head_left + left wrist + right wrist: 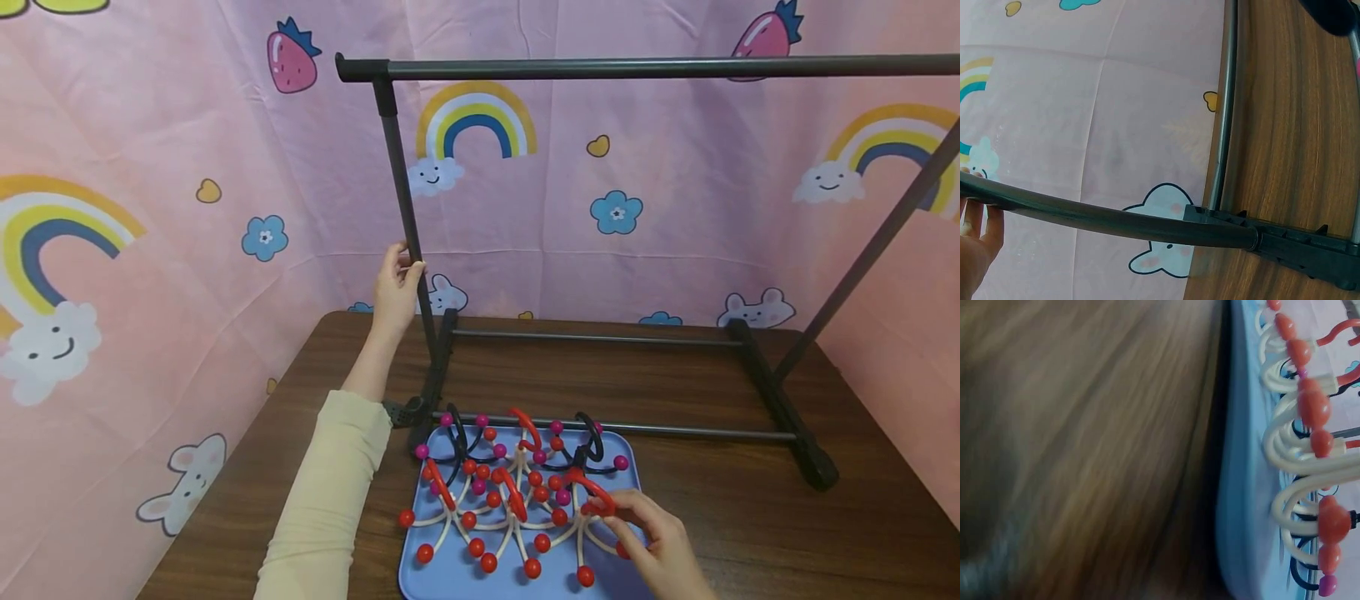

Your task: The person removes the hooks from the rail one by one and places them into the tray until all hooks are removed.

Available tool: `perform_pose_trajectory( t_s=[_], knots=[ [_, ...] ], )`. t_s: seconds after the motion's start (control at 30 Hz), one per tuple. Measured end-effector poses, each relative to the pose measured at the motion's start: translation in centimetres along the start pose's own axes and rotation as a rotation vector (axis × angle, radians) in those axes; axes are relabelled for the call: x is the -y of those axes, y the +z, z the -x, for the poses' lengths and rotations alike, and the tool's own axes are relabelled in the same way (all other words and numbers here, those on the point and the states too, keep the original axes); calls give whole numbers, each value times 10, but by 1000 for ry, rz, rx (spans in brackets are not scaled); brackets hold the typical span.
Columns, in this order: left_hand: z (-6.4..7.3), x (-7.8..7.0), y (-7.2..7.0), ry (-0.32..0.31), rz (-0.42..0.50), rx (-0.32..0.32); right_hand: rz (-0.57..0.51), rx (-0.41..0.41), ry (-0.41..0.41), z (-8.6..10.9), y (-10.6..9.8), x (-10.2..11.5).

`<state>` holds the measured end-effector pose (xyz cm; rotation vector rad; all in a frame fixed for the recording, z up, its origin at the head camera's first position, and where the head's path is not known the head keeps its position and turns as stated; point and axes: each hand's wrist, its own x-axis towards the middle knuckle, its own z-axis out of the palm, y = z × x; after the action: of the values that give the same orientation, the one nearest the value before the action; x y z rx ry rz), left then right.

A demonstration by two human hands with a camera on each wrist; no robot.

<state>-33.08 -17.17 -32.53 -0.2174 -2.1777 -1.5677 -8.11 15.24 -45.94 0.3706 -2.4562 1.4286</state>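
Note:
My left hand [397, 287] grips the dark left post [405, 200] of a metal clothes rack, fingers behind it and thumb in front. In the left wrist view the fingers [992, 228] curl around that post. My right hand [656, 542] pinches the red hook [592, 492] of a white multi-arm hanger [581, 529] with red ball tips, at the right of a blue tray [636, 475]. Two similar white hangers with red hooks stand beside it, another behind. Black hangers [461, 454] with magenta tips stand at the tray's back. The right wrist view shows the tray's edge and several white arms.
The rack's top bar [600, 68] spans above the brown wooden table [600, 375]. Its lower rods [675, 430] and right foot [787, 408] lie behind and right of the tray. A pink patterned cloth [675, 167] hangs behind.

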Motion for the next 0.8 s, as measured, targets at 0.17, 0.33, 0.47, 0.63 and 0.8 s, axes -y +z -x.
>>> perform_pose_trajectory(
  t_s=[0.17,0.33,0.47,0.63,0.8],
  knots=[
    [1,0,0,-3,9,1,88,13,-29,2,-1,-1],
    [4,-11,-2,-8,19,12,99,9,-20,4,-1,0],
    [13,-27,-4,-1,14,10,107,21,-65,4,-1,2],
    [18,-37,-4,13,10,9,121,26,-137,4,0,3],
    [14,-38,-4,9,32,34,114,28,-141,2,-2,2]
  ],
)
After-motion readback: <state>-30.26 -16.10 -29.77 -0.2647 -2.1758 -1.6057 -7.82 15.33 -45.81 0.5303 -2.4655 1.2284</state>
